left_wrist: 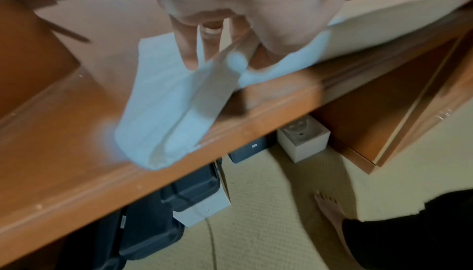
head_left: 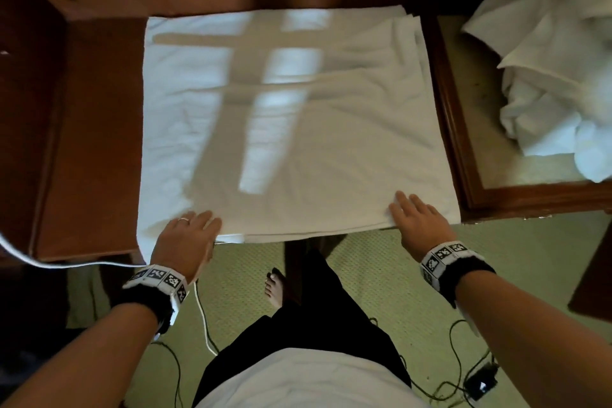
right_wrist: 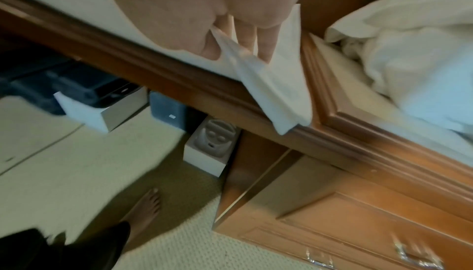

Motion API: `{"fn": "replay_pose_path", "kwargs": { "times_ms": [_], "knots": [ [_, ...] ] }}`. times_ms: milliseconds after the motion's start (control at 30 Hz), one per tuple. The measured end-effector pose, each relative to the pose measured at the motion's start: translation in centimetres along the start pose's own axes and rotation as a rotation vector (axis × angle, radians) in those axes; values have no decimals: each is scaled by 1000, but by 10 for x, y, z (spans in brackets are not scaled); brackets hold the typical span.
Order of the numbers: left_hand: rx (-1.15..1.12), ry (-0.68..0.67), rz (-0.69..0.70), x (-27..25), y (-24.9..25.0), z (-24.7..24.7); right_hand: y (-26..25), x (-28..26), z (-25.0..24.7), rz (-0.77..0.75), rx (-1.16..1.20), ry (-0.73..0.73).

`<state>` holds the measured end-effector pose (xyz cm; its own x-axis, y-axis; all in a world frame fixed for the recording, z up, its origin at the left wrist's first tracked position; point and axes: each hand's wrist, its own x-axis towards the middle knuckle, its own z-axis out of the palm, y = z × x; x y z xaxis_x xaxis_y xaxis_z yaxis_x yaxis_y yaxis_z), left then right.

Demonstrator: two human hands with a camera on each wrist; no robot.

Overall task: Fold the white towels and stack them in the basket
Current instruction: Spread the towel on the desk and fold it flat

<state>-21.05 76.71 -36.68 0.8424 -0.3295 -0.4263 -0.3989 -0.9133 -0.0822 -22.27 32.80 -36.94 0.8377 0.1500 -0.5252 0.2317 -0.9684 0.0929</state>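
Note:
A large white towel, folded into layers, lies flat on the wooden desk. My left hand is at its near-left edge and my right hand at its near-right edge, fingers on top. In the left wrist view the left hand pinches a top layer of the towel between fingers and thumb. The right hand likewise pinches the towel near its corner at the desk edge. No basket is in view.
A heap of unfolded white towels lies at the right on a wood-framed surface. A white cable hangs off the desk's left front. Boxes sit under the desk, and cables and a dark device lie on the carpet.

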Motion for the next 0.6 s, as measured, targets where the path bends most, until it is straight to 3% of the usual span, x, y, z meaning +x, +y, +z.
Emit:
{"fn": "replay_pose_path", "kwargs": {
  "times_ms": [167,233,400,500,600],
  "knots": [
    [62,-115,-200,3,-8,-39,10,-2,-44,182,-64,-79],
    [-47,-166,-209,3,-14,-41,10,-2,-53,183,-57,-152],
    [-180,-458,-151,-6,-28,-39,7,-16,-50,218,7,-320],
    [-276,-482,-150,-6,-37,-33,8,-21,-52,260,59,-338],
    [-339,-421,-184,3,-47,-40,18,-13,-65,282,65,-319]
  ]
}}
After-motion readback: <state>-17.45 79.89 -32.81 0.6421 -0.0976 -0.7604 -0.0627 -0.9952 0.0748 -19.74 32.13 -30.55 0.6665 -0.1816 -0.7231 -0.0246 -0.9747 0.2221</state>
